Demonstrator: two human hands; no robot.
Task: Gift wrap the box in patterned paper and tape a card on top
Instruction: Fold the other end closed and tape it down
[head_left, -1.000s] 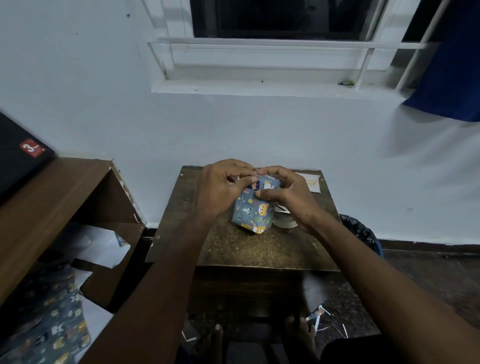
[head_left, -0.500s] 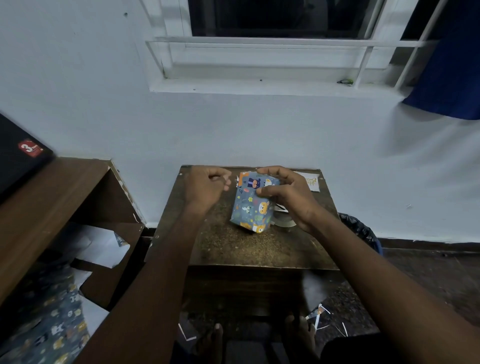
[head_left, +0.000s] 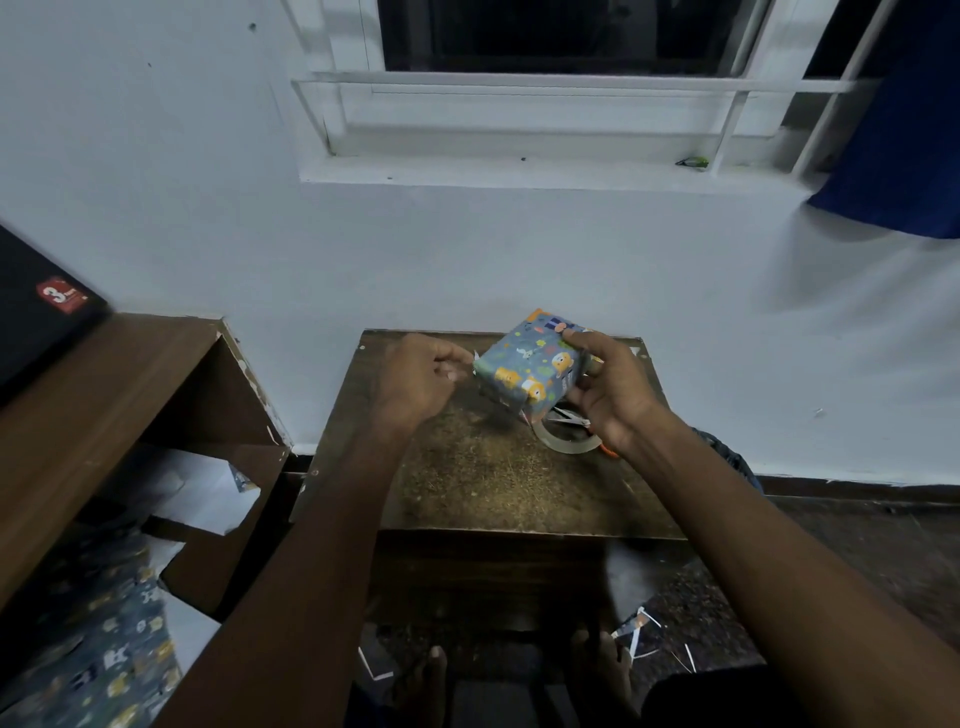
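Above the table (head_left: 467, 483), wrapped box (head_left: 530, 364) tilted in right hand (head_left: 613, 387) grip (fingertips on top); left hand (head_left: 415, 376) loosely curled beside, apart.

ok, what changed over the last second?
The left hand let go of the wrapped box and drew back to its left, loosely curled. The right hand kept its grip and tipped the box onto its side, lifting it off the table. The tape roll stayed put.

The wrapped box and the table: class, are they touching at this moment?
Apart. The head view shows the right hand holding the wrapped box tilted in the air, with bare table visible beneath its lower corner.
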